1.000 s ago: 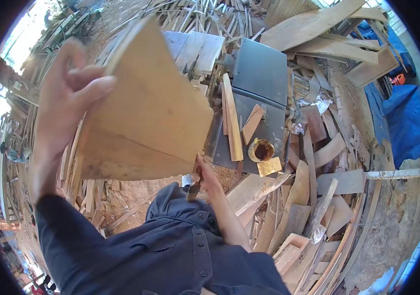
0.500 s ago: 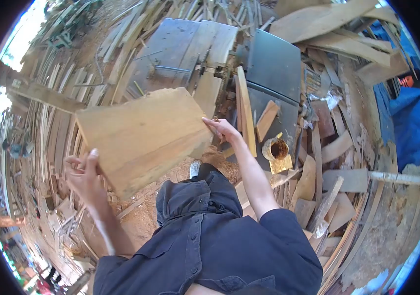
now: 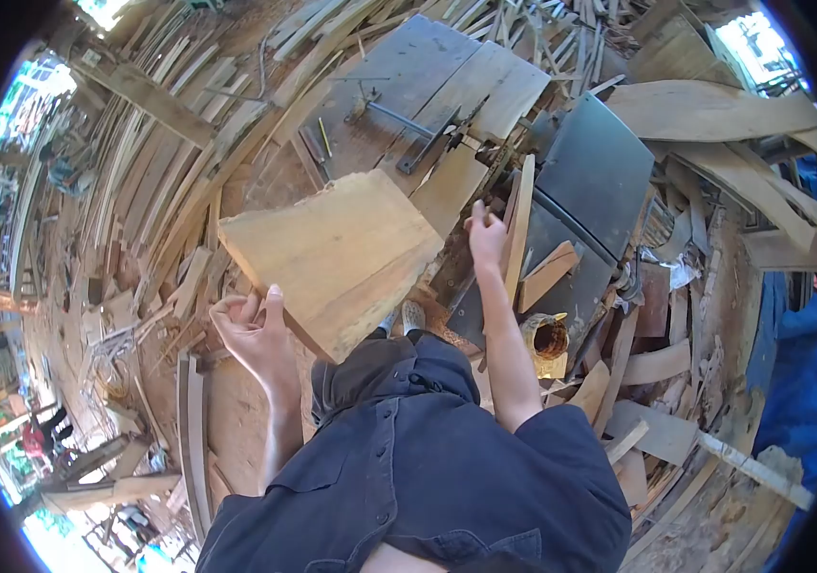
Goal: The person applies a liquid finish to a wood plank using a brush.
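A wide wooden board (image 3: 332,258) with a rough, uneven far edge is held tilted in front of my body. My left hand (image 3: 258,334) grips its near left edge, thumb on the upper face and the other fingers curled at the side. My right hand (image 3: 486,239) is off the board, over the gap beside the machine table, index finger stretched out and the rest loosely bent. I see nothing in it. Close to it, a long narrow wood strip (image 3: 520,220) leans along the dark metal table (image 3: 590,162).
A short wood block (image 3: 548,276) and an open tin with brown contents (image 3: 548,336) are at the right. A metal fence bar (image 3: 399,119) and a yellow pencil-like stick (image 3: 324,138) lie on the far table. Stacked strips (image 3: 160,162) line the left; offcuts (image 3: 662,430) crowd the right.
My right hand has let go of the board's right edge and moved away to the right. The left hand still holds the board, and the view has shifted.
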Motion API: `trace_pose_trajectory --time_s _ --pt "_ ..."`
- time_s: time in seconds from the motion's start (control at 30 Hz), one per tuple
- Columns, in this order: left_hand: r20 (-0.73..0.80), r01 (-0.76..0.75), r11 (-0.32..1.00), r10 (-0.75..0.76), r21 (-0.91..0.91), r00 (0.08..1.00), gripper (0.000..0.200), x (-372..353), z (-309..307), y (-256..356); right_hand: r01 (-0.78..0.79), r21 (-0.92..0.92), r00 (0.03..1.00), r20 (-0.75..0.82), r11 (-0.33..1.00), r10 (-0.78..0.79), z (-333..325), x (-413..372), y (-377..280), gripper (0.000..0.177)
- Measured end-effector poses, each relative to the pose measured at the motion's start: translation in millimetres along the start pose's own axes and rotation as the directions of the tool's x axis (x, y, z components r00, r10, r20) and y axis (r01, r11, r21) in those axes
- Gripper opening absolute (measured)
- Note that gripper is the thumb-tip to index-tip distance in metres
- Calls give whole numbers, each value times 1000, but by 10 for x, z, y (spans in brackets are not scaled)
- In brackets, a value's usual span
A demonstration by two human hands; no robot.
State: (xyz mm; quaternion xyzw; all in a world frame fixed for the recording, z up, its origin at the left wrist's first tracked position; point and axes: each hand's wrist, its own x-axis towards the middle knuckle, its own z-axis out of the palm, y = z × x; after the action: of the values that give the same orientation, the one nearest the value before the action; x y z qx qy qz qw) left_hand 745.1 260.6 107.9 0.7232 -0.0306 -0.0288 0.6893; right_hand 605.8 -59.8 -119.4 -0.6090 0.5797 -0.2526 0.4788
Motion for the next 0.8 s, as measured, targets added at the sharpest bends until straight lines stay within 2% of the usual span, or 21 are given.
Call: trace_pose_trajectory --time_s 0.03,0.1,0.13,0.17,0.2,0.23,0.3,0.33,0.4,0.43,0.5,0.53,0.57,0.6,0.67,0.7,0.77,0.8 --pt "-14 8 1000 -7 10 1000 37 -55 43 -1 52 45 999 9 998 -52 -165 -59 -144 59" --pt "-81 44 999 -43 4 996 40 -163 167 30 161 156 987 -31 974 -158 -306 -84 -243 58" --pt "-95 49 999 -47 22 994 48 -208 197 -4 157 159 988 -22 975 -156 -314 -56 -241 58" --pt "-100 53 998 -49 30 994 48 -279 234 -79 398 62 917 -55 915 -395 -313 -17 -235 55" --pt "-113 66 997 -60 50 992 51 -401 284 -168 611 -36 788 -60 791 -612 -333 17 -184 51" --pt "-120 78 995 -70 62 990 54 -459 315 -252 612 -33 788 -56 790 -613 -339 37 -168 51" --pt "-86 73 996 -69 45 994 57 -543 317 -403 401 68 901 150 913 -407 -329 82 -188 35" --pt "-68 46 998 -43 43 997 59 -561 322 -474 402 70 899 156 913 -408 -331 112 -210 35" --pt "-55 17 999 -15 41 998 61 -633 357 -510 665 -44 744 133 746 -655 -320 216 -232 21" --pt "-48 29 998 -26 61 999 63 -712 430 -458 667 -40 742 137 744 -657 -299 259 -224 21" --pt "-45 38 997 -35 74 998 65 -776 485 -474 701 -221 712 168 678 -681 -252 347 -213 22" --pt "-71 -5 985 18 172 997 66 -782 496 -565 705 -218 708 169 674 -686 -201 392 -161 22" --pt "-89 -44 962 71 269 994 68 -784 512 -645 656 -147 746 276 741 -606 -131 422 -95 21" --pt "-91 -45 962 72 269 993 68 -795 531 -673 589 -84 763 386 804 -519 -99 380 -131 21" --pt "-165 38 995 -22 93 986 69 -804 576 -704 606 -109 753 398 788 -524 -85 245 -168 20" --pt "-168 37 995 -21 92 986 69 -804 579 -717 621 -135 745 410 772 -527 -112 125 -246 20" --pt "-193 79 993 -94 -88 977 70 -811 579 -752 634 -124 733 411 763 -542 -206 -126 -409 21" --pt "-196 79 993 -95 -88 976 70 -813 558 -766 660 -113 709 421 743 -565 -255 -296 -480 20"
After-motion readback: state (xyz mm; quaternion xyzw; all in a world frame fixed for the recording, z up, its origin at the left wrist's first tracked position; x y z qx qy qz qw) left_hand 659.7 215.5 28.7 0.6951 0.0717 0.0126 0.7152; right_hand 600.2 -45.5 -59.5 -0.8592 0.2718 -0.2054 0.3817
